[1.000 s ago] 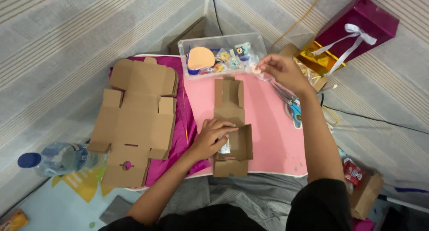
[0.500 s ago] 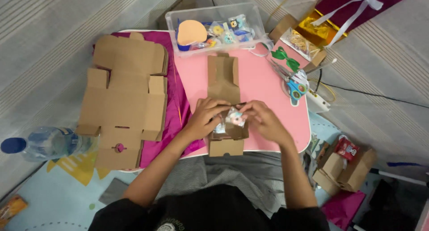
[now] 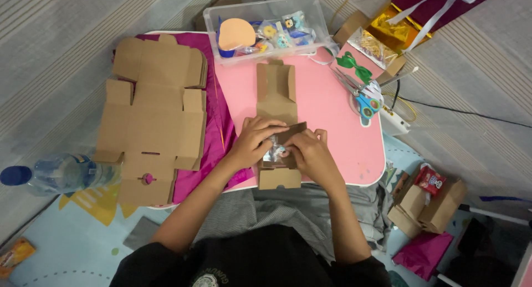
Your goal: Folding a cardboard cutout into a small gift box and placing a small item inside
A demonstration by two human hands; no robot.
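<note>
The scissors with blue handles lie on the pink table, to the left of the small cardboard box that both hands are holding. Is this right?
Not quite. In the head view the scissors lie on the pink table to the right of the small cardboard box, which the left hand and right hand hold.

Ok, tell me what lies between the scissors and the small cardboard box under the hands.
Bare pink tabletop alone, in the head view, separates the scissors from the box.

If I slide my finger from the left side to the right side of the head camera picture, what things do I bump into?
Water bottle → flat cardboard sheets → left hand → right hand → scissors → small brown boxes.
</note>
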